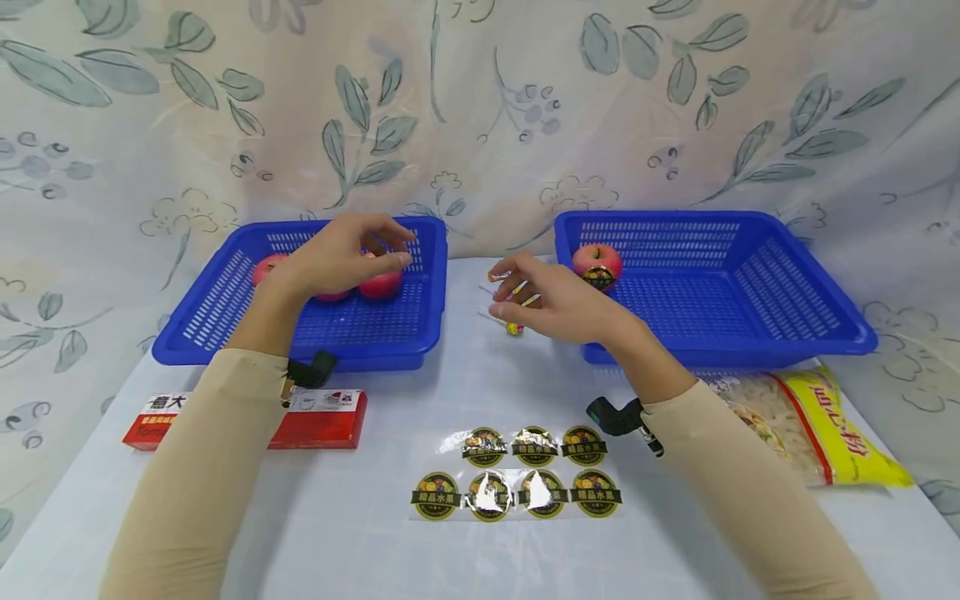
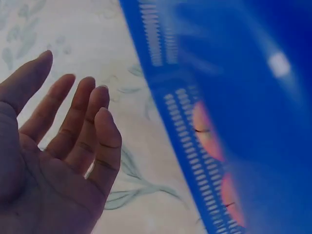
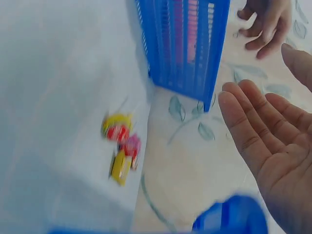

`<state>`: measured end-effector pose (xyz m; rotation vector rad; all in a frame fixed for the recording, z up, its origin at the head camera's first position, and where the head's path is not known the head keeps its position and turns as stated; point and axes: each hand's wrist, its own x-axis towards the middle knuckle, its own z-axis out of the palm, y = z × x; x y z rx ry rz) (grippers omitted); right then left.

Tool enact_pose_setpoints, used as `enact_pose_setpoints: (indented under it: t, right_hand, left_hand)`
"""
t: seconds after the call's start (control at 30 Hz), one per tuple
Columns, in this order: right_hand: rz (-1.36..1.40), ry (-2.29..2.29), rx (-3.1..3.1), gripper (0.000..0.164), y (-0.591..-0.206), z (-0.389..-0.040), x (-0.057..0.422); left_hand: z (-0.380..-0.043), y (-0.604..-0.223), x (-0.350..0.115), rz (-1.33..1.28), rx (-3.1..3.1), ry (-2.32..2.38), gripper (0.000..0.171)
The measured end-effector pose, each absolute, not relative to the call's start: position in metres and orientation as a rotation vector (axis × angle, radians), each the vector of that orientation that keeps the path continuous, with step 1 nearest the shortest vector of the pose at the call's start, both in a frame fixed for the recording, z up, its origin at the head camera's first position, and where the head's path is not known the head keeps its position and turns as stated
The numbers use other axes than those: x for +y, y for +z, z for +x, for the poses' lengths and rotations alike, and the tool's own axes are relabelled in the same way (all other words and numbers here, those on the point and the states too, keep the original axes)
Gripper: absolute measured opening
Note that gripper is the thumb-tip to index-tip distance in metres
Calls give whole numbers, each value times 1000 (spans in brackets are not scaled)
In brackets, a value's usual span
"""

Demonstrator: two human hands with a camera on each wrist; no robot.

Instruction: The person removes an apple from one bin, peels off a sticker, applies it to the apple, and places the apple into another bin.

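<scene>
My left hand (image 1: 341, 254) hovers over the left blue basket (image 1: 367, 350), its fingers relaxed and holding nothing. Below it several red apples (image 1: 381, 283) lie in that basket, partly hidden by the hand and wrist. My right hand (image 1: 562, 298) hangs in the air just left of the right blue basket (image 1: 750, 350), palm bare in the right wrist view. Inside this basket, in its left corner, sits one apple (image 1: 597, 260) with a round black-and-gold sticker on its side. Under the right hand a few lollipops (image 3: 119, 141) in yellow, red and pink wrappers lie on the table.
A sheet of round stickers (image 1: 517, 475) lies on the white table (image 1: 345, 525) in front. Beside the left forearm is a red box (image 1: 318, 421). A yellow-ended bag of pale food (image 1: 817, 429) lies before the right basket. A leaf-patterned cloth (image 1: 480, 108) hangs behind.
</scene>
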<state>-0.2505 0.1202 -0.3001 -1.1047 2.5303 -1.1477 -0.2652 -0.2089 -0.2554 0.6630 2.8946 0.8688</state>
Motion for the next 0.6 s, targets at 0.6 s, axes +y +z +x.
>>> enact_pose_setpoints:
  t: [0.6]
  right_hand:
    - [-1090, -1259, 2544, 45, -326, -251, 49]
  left_hand:
    - [-307, -244, -231, 480, 2875, 729, 55]
